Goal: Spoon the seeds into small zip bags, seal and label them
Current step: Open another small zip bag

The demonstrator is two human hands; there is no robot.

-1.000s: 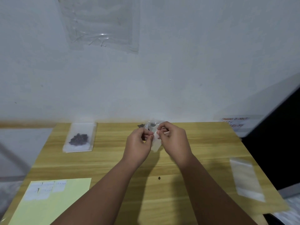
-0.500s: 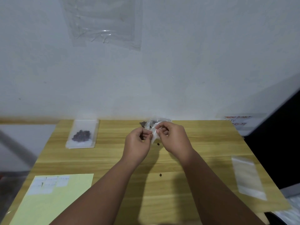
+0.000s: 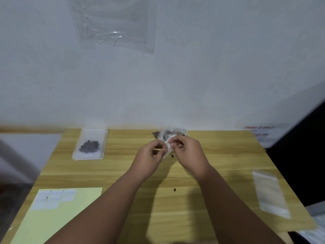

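Left hand (image 3: pixel 149 155): raised above wooden table (image 3: pixel 219 155), fingers curled, pinching small zip bag (image 3: pixel 168 148).
Right hand (image 3: pixel 189 152): opposite, fingertips pinching same bag.

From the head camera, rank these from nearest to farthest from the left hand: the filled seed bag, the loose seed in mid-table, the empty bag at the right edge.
1. Loose seed, just right of and nearer the camera than the left hand.
2. Filled seed bag, far left of the table.
3. Empty bag, right edge.
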